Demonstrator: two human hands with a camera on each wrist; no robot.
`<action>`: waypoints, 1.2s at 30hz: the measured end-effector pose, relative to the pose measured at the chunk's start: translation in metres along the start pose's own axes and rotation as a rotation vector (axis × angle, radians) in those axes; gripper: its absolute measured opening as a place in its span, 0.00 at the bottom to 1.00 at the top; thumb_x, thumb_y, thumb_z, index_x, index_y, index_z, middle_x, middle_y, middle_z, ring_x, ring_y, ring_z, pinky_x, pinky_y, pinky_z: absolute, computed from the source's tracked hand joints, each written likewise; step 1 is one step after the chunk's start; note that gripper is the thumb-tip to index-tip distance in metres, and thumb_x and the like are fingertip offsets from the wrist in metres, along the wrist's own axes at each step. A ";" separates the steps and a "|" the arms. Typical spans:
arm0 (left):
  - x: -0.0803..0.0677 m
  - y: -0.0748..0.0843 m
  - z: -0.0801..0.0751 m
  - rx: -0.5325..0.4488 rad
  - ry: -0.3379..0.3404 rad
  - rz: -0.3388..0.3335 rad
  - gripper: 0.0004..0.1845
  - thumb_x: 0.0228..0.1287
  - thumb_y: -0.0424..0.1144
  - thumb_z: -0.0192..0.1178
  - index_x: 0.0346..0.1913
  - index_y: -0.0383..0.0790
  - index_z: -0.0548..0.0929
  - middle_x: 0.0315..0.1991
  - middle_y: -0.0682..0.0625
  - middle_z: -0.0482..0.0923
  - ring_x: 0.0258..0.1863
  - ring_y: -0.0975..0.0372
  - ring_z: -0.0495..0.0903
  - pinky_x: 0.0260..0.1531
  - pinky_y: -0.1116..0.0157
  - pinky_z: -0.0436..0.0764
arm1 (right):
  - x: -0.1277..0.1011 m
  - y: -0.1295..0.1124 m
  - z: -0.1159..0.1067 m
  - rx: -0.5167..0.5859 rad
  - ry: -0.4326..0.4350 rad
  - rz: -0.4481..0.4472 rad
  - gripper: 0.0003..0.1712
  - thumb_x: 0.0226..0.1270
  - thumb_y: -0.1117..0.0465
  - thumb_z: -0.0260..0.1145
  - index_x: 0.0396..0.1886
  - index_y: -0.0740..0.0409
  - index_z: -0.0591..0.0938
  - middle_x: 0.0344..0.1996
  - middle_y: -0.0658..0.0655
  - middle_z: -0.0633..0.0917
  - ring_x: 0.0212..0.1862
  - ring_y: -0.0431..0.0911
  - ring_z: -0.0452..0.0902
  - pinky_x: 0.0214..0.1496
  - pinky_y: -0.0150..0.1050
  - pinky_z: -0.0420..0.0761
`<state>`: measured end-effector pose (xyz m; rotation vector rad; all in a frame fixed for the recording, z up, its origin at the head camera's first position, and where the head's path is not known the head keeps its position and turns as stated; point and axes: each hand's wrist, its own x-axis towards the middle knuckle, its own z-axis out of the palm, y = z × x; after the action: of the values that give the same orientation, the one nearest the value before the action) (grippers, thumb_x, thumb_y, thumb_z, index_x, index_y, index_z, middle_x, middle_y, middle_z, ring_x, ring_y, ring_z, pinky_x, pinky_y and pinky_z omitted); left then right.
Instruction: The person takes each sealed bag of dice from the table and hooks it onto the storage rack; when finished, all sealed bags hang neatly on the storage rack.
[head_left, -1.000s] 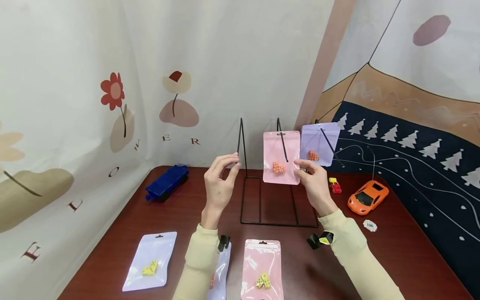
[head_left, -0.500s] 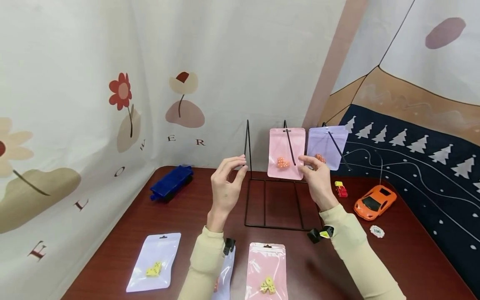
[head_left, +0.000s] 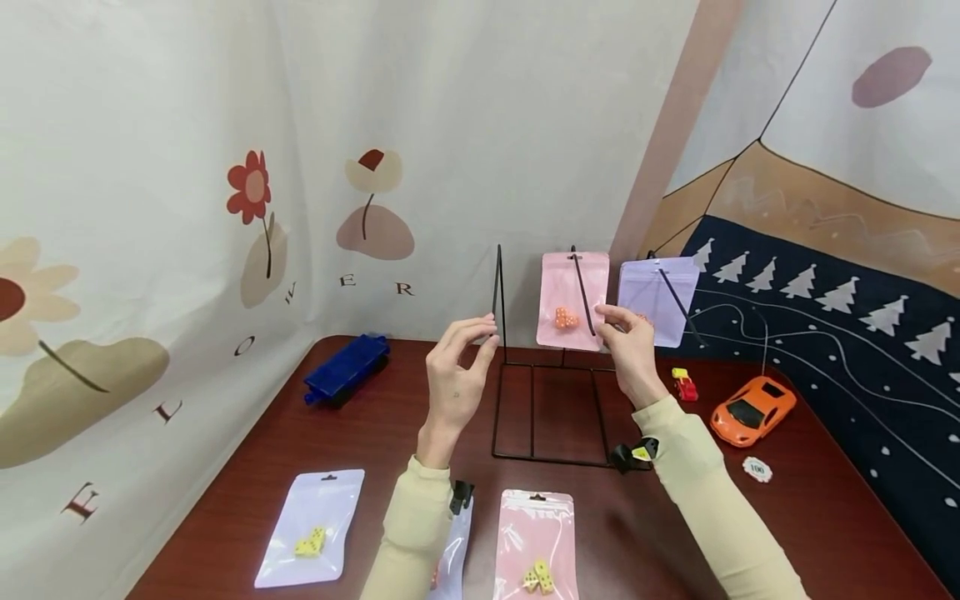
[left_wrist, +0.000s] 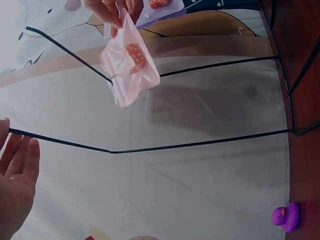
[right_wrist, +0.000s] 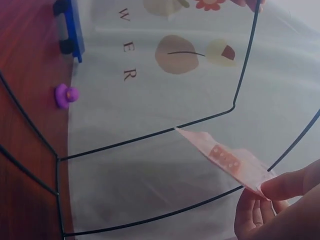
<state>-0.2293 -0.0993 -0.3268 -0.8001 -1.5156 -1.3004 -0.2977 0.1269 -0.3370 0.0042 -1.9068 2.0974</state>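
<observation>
A black wire rack (head_left: 551,412) with three prongs stands at the middle of the dark red table (head_left: 810,517). A pink bag (head_left: 573,292) with orange dice hangs on the middle prong. My right hand (head_left: 611,321) pinches its lower right edge, which the right wrist view shows as a thumb and finger on the pink bag (right_wrist: 225,157). A purple bag (head_left: 660,296) with orange dice hangs on the right prong. My left hand (head_left: 483,329) is raised, its thumb and forefinger at the tip of the bare left prong (head_left: 498,283). In the left wrist view the pink bag (left_wrist: 131,70) hangs tilted.
Near the front edge lie a pink bag (head_left: 534,542) and a white bag (head_left: 311,529), both with yellow dice; a third bag (head_left: 450,546) lies under my left sleeve. A blue toy (head_left: 347,367) sits back left. An orange car (head_left: 752,410), a small red car (head_left: 684,385) and a chip (head_left: 757,469) lie right.
The pink bag has slid back along the middle prong, away from me, with my right hand following it. My left hand stays at the left prong's tip.
</observation>
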 end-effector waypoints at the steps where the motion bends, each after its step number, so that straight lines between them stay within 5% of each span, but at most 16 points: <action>1: -0.002 -0.004 0.000 -0.001 -0.002 -0.008 0.09 0.54 0.17 0.63 0.37 0.27 0.82 0.41 0.36 0.80 0.46 0.48 0.80 0.46 0.61 0.80 | 0.000 0.000 0.001 -0.002 0.000 0.000 0.19 0.61 0.77 0.58 0.54 0.74 0.77 0.34 0.51 0.78 0.31 0.36 0.71 0.29 0.25 0.74; 4: -0.007 -0.015 -0.001 -0.006 -0.010 -0.020 0.08 0.56 0.21 0.63 0.39 0.30 0.83 0.43 0.40 0.80 0.48 0.52 0.80 0.46 0.61 0.80 | -0.001 -0.001 0.002 -0.001 0.003 -0.002 0.19 0.63 0.76 0.57 0.55 0.73 0.76 0.36 0.53 0.79 0.32 0.35 0.72 0.32 0.25 0.75; 20: -0.007 -0.015 -0.002 0.023 -0.023 -0.034 0.06 0.59 0.25 0.63 0.39 0.31 0.83 0.43 0.41 0.81 0.48 0.54 0.80 0.42 0.63 0.81 | -0.007 0.002 -0.006 0.065 0.021 -0.052 0.16 0.67 0.75 0.56 0.54 0.74 0.75 0.49 0.66 0.79 0.45 0.42 0.79 0.48 0.32 0.77; 29: -0.008 -0.016 -0.002 0.013 -0.020 -0.035 0.06 0.58 0.24 0.63 0.39 0.31 0.83 0.44 0.43 0.81 0.47 0.52 0.81 0.41 0.57 0.82 | -0.025 0.004 -0.014 0.058 0.024 -0.058 0.15 0.67 0.74 0.58 0.52 0.76 0.76 0.38 0.51 0.84 0.42 0.39 0.79 0.46 0.31 0.78; 36: -0.007 -0.015 -0.002 0.016 -0.020 -0.030 0.06 0.58 0.24 0.63 0.39 0.30 0.83 0.43 0.42 0.81 0.47 0.53 0.80 0.42 0.62 0.82 | -0.045 0.003 -0.021 0.070 -0.019 -0.091 0.14 0.66 0.74 0.58 0.50 0.79 0.75 0.36 0.51 0.84 0.40 0.41 0.80 0.45 0.30 0.80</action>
<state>-0.2403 -0.1040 -0.3389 -0.7851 -1.5573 -1.3043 -0.2516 0.1377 -0.3517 0.1240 -1.8073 2.1092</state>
